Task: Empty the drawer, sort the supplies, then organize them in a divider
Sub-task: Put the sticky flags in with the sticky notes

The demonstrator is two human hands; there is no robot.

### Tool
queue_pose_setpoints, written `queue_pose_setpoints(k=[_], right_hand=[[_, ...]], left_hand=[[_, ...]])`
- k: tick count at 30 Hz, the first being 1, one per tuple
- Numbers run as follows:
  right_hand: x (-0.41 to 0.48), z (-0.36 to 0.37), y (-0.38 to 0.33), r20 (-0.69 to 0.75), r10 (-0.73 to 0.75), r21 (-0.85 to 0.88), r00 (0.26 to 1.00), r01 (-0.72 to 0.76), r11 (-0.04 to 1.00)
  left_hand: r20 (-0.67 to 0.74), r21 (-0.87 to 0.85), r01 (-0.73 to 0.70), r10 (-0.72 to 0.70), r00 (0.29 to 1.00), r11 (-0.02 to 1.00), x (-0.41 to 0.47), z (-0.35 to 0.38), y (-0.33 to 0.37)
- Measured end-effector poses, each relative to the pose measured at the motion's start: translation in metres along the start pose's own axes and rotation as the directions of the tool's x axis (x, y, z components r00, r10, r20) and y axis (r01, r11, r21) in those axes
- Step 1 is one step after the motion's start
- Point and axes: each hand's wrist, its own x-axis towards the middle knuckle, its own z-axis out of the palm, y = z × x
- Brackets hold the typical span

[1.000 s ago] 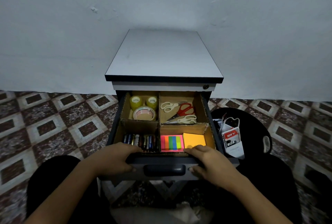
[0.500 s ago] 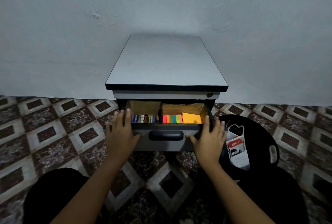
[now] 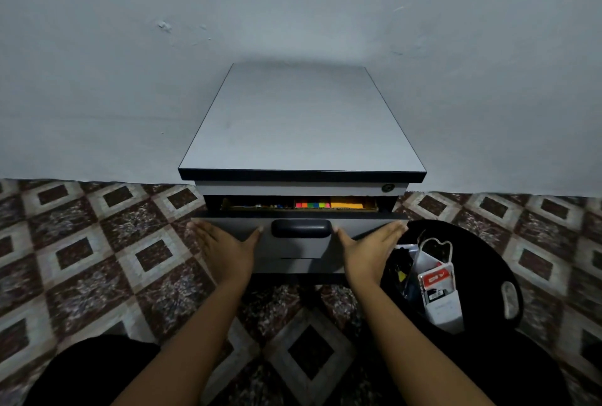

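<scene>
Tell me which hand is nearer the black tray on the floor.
Right. The right hand presses the drawer front right beside the black tray; the left hand is across the handle, farther away.

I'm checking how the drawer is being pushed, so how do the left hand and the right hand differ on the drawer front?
The left hand lies left of the black handle, the right hand right of it. The left hand's fingertips reach the drawer front's left end by the floor, the right hand's its right end beside the black tray. Both are flat, open and empty, thumbs pointing toward the handle.
</scene>
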Motion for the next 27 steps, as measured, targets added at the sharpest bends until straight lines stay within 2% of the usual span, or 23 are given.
queue_pose_setpoints(k=[10, 17, 23, 25, 27], right_hand=[[0.019, 0.015, -0.017, -0.013, 0.012, -0.023, 1.000, -0.013, 1.000], [0.034, 0.026, -0.018, 0.025, 0.000, -0.003, 1.000, 0.000, 1.000], [0.035, 0.032, -0.009, -0.005, -0.042, 0.006, 0.999, 0.042, 0.999], [0.031, 0.035, 0.002, 0.003, -0.076, -0.036, 0.997, 0.076, 0.996], [0.022, 0.043, 0.019, 0.072, -0.077, -0.097, 0.994, 0.083, 0.992]], left_hand=[[0.018, -0.079, -0.009, 0.010, 1.000, 0.997, 0.030, 0.014, 0.014], [0.000, -0.053, -0.052, 0.052, 0.999, 0.997, 0.043, 0.022, 0.016], [-0.049, -0.055, -0.097, 0.094, 0.994, 0.994, 0.045, 0.028, 0.008], [-0.043, -0.076, -0.108, 0.105, 0.994, 0.991, 0.044, 0.034, -0.003], [-0.012, -0.099, -0.069, 0.068, 0.998, 0.993, 0.035, 0.043, -0.017]])
